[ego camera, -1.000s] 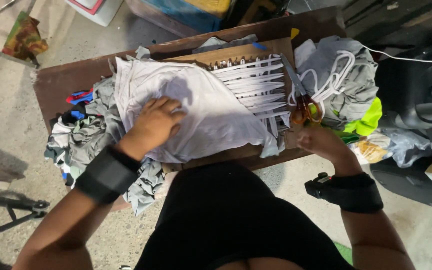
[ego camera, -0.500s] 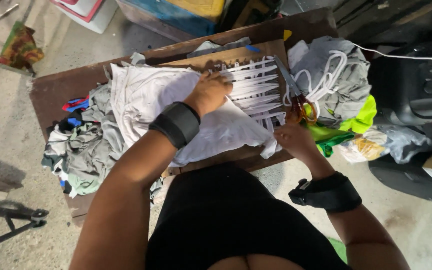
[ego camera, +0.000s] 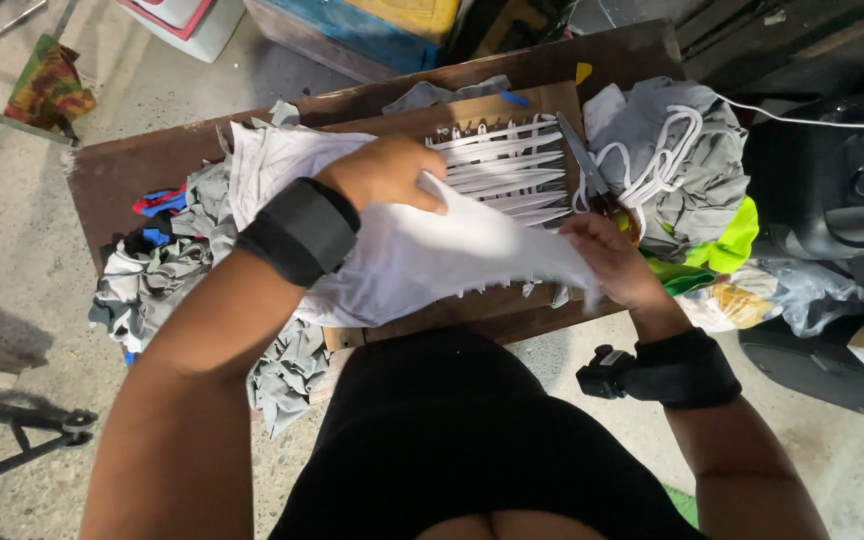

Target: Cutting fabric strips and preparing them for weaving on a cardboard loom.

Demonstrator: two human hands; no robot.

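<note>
On the brown worktop (ego camera: 132,165), head view: a white cloth (ego camera: 432,255) lies spread across a flat board (ego camera: 497,108) at the centre. The left hand (ego camera: 387,172) is closed over the cloth's upper edge, fingers curled down on the fabric, and lifts that edge slightly off the board. The right hand (ego camera: 612,260) grips the cloth's lower right corner, thumb and fingers pinched on it, so the cloth is drawn taut between the two hands. Each wrist carries a black band.

Beyond the left hand, a row of white cut strips (ego camera: 507,165) lies side by side on the board. A pair of scissors (ego camera: 587,165) rests just beside the strips, at their right end, blades pointing away from the person. To the right sits a heap of grey fabric (ego camera: 672,150) with white cord loops on top, and a bright yellow-green piece (ego camera: 732,240) under its near edge. To the left lies a pile of grey scraps (ego camera: 167,270), some hanging over the worktop's near edge.

Compared with the frame half a second earlier: the left hand has drawn back from the strips toward the cloth's middle. The right hand has shifted inward from the scissors' handle area onto the cloth's corner. The cloth now covers more of the strips' lower part. The scissors, the heaps and the strips lie as before.
</note>
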